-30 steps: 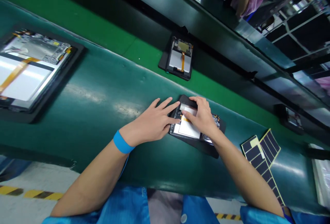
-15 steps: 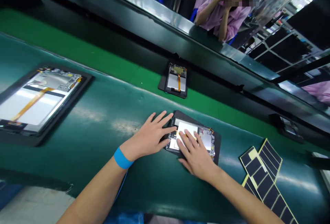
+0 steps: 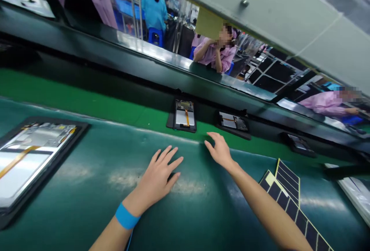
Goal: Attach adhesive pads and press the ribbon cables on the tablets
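a bare left hand (image 3: 156, 179) and bare right hand (image 3: 219, 150) are holding their fingers wide near the frame's centre, while an open black rectangular tablet shell (image 3: 234, 129), right of centre, is containing a flat white pack (image 3: 225, 117).

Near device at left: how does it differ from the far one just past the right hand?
The near device lies on the dark green table; the far device on the bright green strip. The near device has its board uppermost in the picture, the far device at its right. The near device is cut off by the frame; the far device shows whole. Both have a white panel and orange ribbon.
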`<state>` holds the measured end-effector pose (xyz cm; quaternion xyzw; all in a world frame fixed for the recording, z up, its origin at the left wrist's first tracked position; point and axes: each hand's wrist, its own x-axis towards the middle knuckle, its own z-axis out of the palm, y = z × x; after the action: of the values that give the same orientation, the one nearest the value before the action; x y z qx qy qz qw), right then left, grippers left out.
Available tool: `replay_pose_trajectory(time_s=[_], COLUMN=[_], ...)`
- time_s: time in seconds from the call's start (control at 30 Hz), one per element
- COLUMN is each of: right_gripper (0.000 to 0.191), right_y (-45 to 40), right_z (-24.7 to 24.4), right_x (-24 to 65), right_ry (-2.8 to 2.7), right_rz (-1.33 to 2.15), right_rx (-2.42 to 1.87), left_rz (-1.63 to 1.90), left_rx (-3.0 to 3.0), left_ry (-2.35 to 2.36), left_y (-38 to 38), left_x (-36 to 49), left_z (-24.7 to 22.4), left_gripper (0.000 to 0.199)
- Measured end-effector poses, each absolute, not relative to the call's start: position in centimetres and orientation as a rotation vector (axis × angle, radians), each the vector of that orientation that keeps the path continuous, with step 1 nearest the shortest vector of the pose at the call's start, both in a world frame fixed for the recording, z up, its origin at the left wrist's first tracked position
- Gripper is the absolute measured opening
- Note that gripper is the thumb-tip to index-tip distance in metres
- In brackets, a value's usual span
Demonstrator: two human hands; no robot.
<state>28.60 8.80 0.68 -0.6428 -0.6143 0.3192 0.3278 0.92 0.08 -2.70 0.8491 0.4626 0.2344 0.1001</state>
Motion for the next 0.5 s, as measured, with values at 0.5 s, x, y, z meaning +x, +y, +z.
replay_pose_trajectory(time_s=[0.5], right_gripper=[0.037], right_y=[17.1], right_z=[0.7], right_x=[20.4], right_ry=[-0.406], right_rz=[1.316], right_rx=[-1.566], left_rz=[0.999], left_rx=[2.578], left_ry=[1.245], left_y=[1.7], left_x=[0.5], left_z=[-5.6], left_gripper=[0.038])
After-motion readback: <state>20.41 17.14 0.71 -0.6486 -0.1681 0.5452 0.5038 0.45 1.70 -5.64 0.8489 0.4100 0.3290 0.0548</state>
